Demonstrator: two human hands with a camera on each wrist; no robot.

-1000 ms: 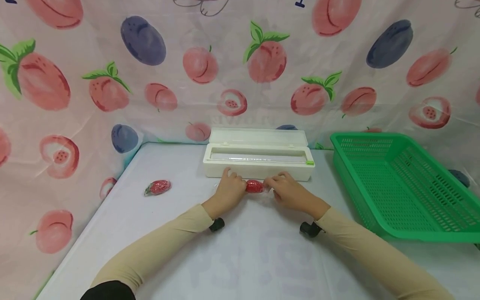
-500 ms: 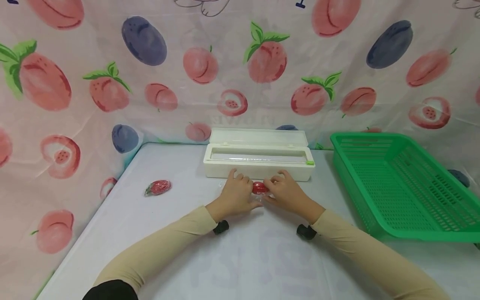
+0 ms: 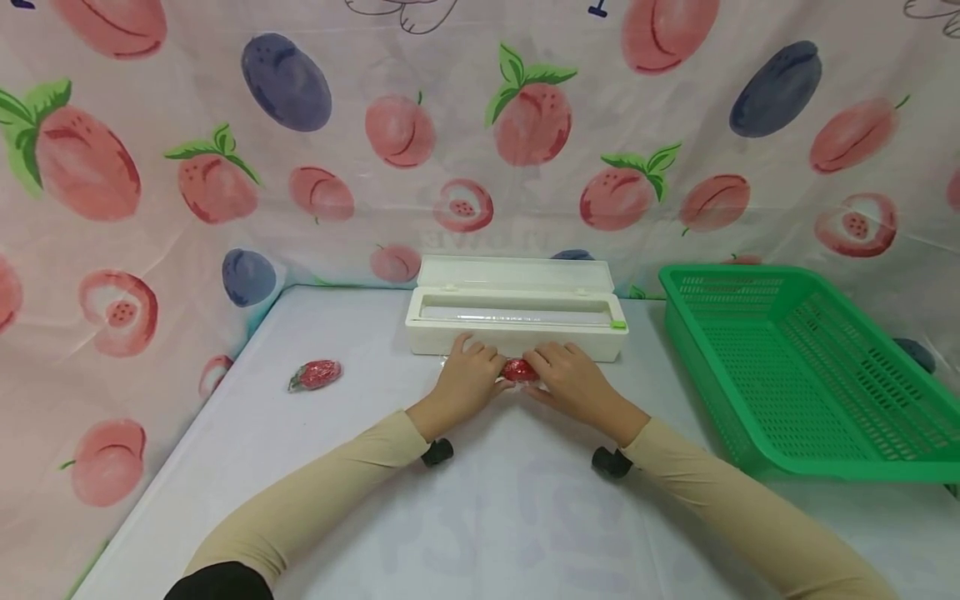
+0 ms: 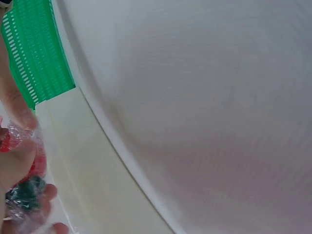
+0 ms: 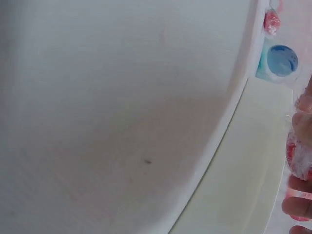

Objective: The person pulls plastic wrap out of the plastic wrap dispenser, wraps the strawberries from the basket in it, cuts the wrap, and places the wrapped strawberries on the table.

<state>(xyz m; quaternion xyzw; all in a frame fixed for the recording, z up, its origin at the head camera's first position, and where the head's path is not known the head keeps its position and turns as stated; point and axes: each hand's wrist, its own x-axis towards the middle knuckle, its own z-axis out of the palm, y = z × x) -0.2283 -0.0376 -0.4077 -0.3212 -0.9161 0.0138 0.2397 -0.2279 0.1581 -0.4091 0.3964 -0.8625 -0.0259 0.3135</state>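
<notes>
Between the two hands is a red vegetable (image 3: 519, 370) wrapped in clear cling film, its exact kind unclear. The left wrist view shows its dark green stem end (image 4: 28, 191) under crumpled film. My left hand (image 3: 467, 379) holds this left end, with fingers and thumb bent round it. At the other end, my right hand (image 3: 573, 382) pinches the vegetable and its film (image 5: 301, 158). Just behind them stands a white cling film dispenser (image 3: 516, 339), lid raised, a roll inside. A second wrapped red vegetable (image 3: 316, 375) with a green end lies on the left.
A green perforated plastic basket (image 3: 806, 468) stands on the right of the white-covered table (image 3: 360, 517). Behind, a fruit-printed curtain (image 3: 540, 208) hangs close to the dispenser. A black wrist camera (image 3: 438, 452) sits under the left wrist, another (image 3: 611, 462) under the right.
Both hands have come closer together round the wrapped vegetable, covering more of its ends. The left thumb spread out midway and now lies nearer the vegetable. The other vegetable, dispenser and basket stay put.
</notes>
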